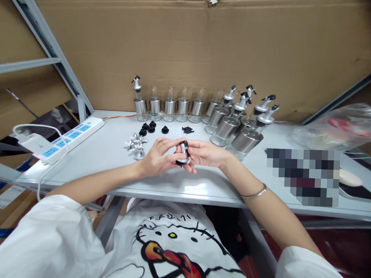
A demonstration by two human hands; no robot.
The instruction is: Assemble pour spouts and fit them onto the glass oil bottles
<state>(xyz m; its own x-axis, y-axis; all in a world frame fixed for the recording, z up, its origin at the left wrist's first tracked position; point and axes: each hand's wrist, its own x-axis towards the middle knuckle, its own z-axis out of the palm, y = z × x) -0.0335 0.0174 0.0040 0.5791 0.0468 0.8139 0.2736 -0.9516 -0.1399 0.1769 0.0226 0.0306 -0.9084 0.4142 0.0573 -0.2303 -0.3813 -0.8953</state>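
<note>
A silver-and-black pourer top (182,152) is held between both hands above the front part of the table. My left hand (160,156) has its fingers closed round the pourer from the left. From the right, my right hand (205,154) pinches the same piece, its lower fingers partly curled. To the left of the hands lie loose silver spouts (136,144) in a small pile. Behind them are several black stoppers (151,127), and small black pieces (188,130) lie just beyond the hands.
Glass bottles with steel sleeves (183,105) line the back; capped ones (228,126) stand at right. A white power strip (72,139) with a cable is at left. A plastic bag (341,126) and a blurred-out item (304,175) lie at right.
</note>
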